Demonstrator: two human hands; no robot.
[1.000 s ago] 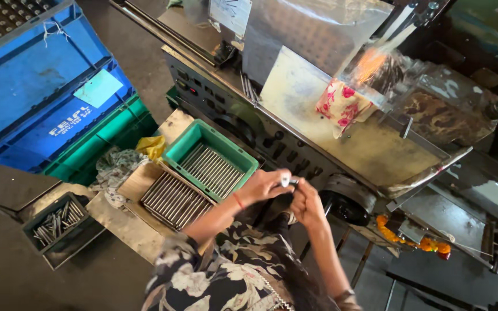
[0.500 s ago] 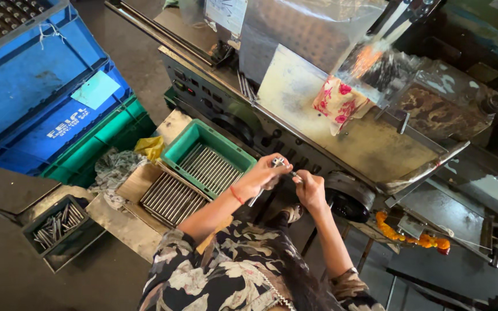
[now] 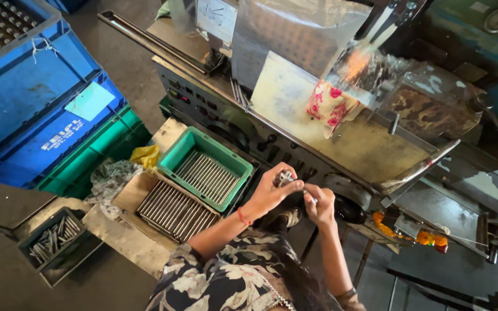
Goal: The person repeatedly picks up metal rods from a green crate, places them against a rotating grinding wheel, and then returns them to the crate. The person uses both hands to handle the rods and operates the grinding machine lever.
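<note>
My left hand (image 3: 272, 191) and my right hand (image 3: 320, 204) meet in front of a grey machine (image 3: 318, 132), both pinching a short shiny metal rod (image 3: 288, 177) between the fingertips. The rod lies roughly level between the two hands. To the left of my left hand stands a green tray (image 3: 183, 147) filled with long metal rods side by side. In front of it a brown tray (image 3: 128, 193) holds another row of rods. My flower-patterned sleeve (image 3: 214, 282) fills the bottom of the view.
Blue crates (image 3: 24, 98) and a green crate (image 3: 96, 158) stack at the left. A small dark bin (image 3: 36, 262) of metal pieces sits at lower left. A floral cloth (image 3: 329, 106) hangs on the machine's tilted plate. A yellow rag (image 3: 145, 155) lies beside the green tray.
Both hands have stayed together on the rod, shifting slightly while turning it; the view has drifted a little.
</note>
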